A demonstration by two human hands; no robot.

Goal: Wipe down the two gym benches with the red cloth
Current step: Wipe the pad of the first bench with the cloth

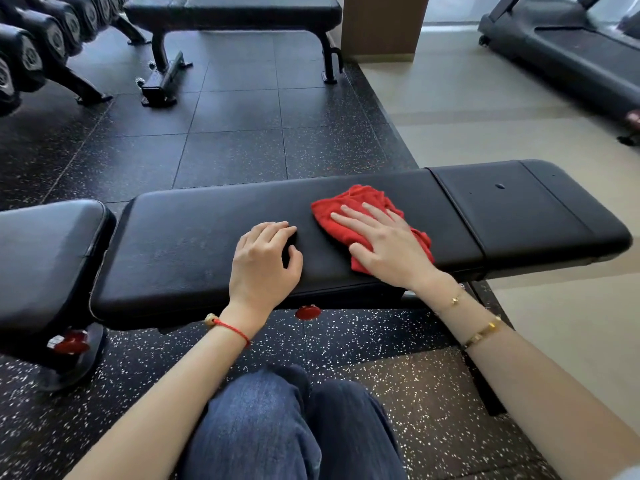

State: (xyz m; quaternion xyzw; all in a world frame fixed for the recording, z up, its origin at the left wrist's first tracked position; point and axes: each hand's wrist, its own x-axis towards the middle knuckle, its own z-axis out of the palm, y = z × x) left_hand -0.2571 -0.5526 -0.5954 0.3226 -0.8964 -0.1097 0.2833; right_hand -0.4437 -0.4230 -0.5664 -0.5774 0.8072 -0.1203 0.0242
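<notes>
head view: right hand [384, 244] flat, fingers straight, pressing red cloth [360, 206] onto near bench [194, 244] pad, right of centre. left hand [265, 261] rests beside it, fingers curled, holding nothing. second bench [242, 10] beyond, well apart.

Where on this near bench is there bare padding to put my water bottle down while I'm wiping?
Bare padding lies on the near bench between its left end and the left hand, and on the right-end pad beyond the seam. The middle is crowded: the left hand rests there, and beside it the right hand presses the red cloth flat.
</notes>
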